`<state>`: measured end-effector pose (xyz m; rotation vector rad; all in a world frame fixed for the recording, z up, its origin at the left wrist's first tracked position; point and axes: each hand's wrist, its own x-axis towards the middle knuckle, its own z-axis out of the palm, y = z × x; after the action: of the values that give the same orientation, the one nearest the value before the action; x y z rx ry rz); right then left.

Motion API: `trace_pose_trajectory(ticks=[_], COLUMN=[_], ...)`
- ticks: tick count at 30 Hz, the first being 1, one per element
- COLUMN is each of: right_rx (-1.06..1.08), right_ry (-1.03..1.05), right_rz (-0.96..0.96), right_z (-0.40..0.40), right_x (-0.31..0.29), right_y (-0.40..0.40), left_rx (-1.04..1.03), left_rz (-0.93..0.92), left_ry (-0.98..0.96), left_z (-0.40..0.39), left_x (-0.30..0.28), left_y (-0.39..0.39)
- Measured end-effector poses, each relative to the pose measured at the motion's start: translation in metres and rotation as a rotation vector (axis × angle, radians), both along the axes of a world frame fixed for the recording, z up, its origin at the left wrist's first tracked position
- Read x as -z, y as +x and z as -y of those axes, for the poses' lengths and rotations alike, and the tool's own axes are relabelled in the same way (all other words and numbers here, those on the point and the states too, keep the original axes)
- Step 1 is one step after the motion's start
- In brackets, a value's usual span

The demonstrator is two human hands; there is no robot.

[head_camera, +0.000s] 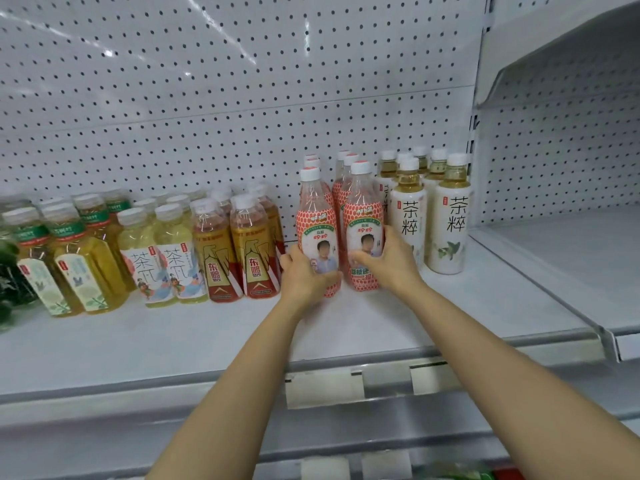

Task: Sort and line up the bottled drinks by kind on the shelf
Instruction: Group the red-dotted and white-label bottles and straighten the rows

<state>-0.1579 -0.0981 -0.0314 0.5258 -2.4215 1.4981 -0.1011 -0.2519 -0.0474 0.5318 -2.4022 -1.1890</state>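
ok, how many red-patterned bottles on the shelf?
6: two front ones, left hand on one, right hand on the other; two caps behind each. More may be hidden.

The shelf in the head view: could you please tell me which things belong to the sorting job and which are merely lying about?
Job:
- red-patterned bottles, held by left hand and right hand
- white tea bottles
- red-and-gold bottles
- shelf

Lying about:
- blank price tags
- pegboard

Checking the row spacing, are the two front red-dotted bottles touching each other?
Apart. The head view shows a narrow gap between the left front bottle and the right front bottle.
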Motion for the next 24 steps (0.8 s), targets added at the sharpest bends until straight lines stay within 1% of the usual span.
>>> trace_pose_trajectory(ticks=[5,9,12,19,21,22,24], right_rx=[0.024,0.015,0.013,0.027,0.076,0.123,0.219], right_ry=[0.078,0.128,0.118,0.038,0.067,0.107,0.226], right_rz=[0.01,0.033,0.057,0.065,-0.034,-0.134,-0.402], right_z=[0.011,0.012,0.014,0.017,0.017,0.016,0.014], right_x=[-0.004,-0.008,-0.009,-0.005,0.003,0.007,0.013], right_y=[-0.008,-0.013,-0.012,-0.005,-0.001,0.004,0.014], left_rx=[0.017,0.027,0.045,-0.005,-0.029,-0.051,-0.111], left_rz=[0.056,0.045,0.047,0.031,0.028,0.003,-0.149], left_ry=[-0.002,-0.004,0.009,-0.032,-0.119,-0.2,-0.406], left_z=[0.004,0.007,0.008,0.002,-0.001,-0.002,-0.001], left_x=[-0.005,-0.005,-0.004,-0.001,0.003,0.004,0.005], left_y=[-0.016,-0.02,-0.021,-0.019,-0.015,-0.011,0.004])
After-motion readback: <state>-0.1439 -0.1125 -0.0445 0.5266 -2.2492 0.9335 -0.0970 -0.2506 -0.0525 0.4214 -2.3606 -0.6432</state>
